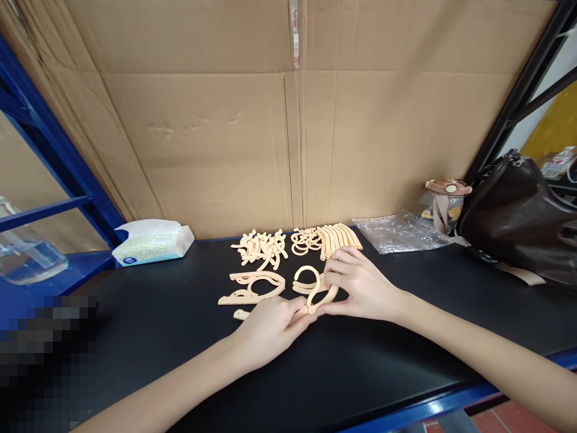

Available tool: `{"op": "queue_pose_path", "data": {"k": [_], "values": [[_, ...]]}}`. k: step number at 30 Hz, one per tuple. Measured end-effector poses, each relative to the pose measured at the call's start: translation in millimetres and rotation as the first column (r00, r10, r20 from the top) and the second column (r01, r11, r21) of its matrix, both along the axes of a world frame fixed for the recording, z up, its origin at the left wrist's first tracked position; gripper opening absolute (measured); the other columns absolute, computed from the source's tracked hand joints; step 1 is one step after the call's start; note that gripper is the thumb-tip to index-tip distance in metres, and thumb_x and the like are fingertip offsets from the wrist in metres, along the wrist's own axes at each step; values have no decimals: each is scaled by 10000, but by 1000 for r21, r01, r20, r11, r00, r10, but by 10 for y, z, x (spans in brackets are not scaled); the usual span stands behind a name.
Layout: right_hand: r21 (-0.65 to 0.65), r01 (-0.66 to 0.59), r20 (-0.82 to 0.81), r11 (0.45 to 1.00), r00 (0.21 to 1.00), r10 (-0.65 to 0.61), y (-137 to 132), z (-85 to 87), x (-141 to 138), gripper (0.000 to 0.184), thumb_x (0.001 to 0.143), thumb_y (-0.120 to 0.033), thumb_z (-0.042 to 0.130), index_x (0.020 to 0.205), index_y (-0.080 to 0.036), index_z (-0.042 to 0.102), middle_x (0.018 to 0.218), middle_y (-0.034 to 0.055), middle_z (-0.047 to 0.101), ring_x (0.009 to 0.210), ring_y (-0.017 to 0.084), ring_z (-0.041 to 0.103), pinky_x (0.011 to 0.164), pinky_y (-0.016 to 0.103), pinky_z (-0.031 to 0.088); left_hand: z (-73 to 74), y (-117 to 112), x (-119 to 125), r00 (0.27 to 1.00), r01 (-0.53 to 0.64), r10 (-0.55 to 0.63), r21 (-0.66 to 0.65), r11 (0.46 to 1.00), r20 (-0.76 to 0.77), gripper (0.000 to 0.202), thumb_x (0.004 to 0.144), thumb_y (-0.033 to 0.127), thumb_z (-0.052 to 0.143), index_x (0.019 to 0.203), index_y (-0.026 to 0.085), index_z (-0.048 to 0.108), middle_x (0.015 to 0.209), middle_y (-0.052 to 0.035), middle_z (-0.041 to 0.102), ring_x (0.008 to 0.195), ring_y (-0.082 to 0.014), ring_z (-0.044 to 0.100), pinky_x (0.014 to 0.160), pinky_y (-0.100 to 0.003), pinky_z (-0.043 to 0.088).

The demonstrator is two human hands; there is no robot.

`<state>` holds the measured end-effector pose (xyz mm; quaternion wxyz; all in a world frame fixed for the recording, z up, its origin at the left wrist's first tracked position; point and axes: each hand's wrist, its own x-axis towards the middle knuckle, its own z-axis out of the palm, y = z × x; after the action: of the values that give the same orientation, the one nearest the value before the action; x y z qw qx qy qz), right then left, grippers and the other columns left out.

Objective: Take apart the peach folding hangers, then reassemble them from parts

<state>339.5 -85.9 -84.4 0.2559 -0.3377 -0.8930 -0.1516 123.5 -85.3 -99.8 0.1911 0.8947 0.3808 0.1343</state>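
Note:
A beige plastic folding hanger [317, 287] is held low over the black table, its curved hook pointing up and away from me. My left hand [269, 323] is closed around its left arm, whose end sticks out past the hand. My right hand [358, 284] grips the right arm, with thumb and fingers near the middle joint. Just beyond my left hand lie folded hangers [234, 299]. Another beige piece [299, 288] rests behind the held hook, partly hidden by it and by my right hand.
Farther back are a pile of small beige pieces [259, 245], several loose hooks [303, 242] and a row of curved arms [334, 238]. A tissue pack [153, 245] stands left. At right are a clear plastic bag [396, 233], a bottle [446, 201] and a dark bag [509, 210]. Cardboard [202, 150] walls the back.

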Motion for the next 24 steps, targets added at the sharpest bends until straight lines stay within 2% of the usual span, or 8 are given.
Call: {"op": "queue_pose_path", "data": {"k": [4, 12, 18, 21, 24], "values": [[-35, 0, -16, 999, 1000, 0, 5, 5, 9, 408, 796, -576, 584, 744, -172, 604, 906, 50, 598, 877, 182, 512, 842, 346, 373, -16, -1, -4, 1000, 9, -7, 57, 998, -21, 376, 938, 412, 387, 631, 194, 383, 522, 51, 388, 490, -117, 378, 505, -235, 239], [-41, 38, -48, 998, 998, -40, -13, -11, 9, 404, 808, -562, 574, 913, -173, 597, 1047, 97, 569, 964, 225, 511, 852, 366, 410, -13, 6, -2, 999, 13, -10, 92, 996, -34, 290, 933, 360, 412, 693, 199, 440, 530, 60, 407, 489, -121, 412, 492, -230, 274], [-118, 80, -26, 990, 996, -83, 0, -25, -6, 495, 828, -579, 537, 1086, -161, 593, 931, 77, 585, 900, 220, 520, 833, 370, 397, -46, 16, -8, 999, 21, -15, 125, 992, -45, 250, 944, 355, 404, 780, 196, 506, 566, 50, 485, 506, -128, 467, 502, -231, 302], [-177, 23, -3, 984, 1000, -24, -11, -22, -23, 377, 888, -496, 501, 1090, -193, 598, 909, 52, 599, 897, 204, 520, 867, 375, 364, -56, 16, -11, 998, 19, -11, 143, 990, -54, 261, 946, 355, 406, 767, 193, 506, 581, 43, 514, 530, -134, 493, 511, -231, 316], [-241, -22, -30, 970, 999, 15, -30, -13, -44, 254, 917, -411, 490, 987, -201, 613, 908, 32, 598, 879, 174, 516, 869, 348, 352, -57, 3, -10, 998, 29, -20, 175, 984, -54, 254, 945, 341, 417, 761, 193, 511, 586, 43, 540, 544, -135, 513, 512, -229, 320]]}}
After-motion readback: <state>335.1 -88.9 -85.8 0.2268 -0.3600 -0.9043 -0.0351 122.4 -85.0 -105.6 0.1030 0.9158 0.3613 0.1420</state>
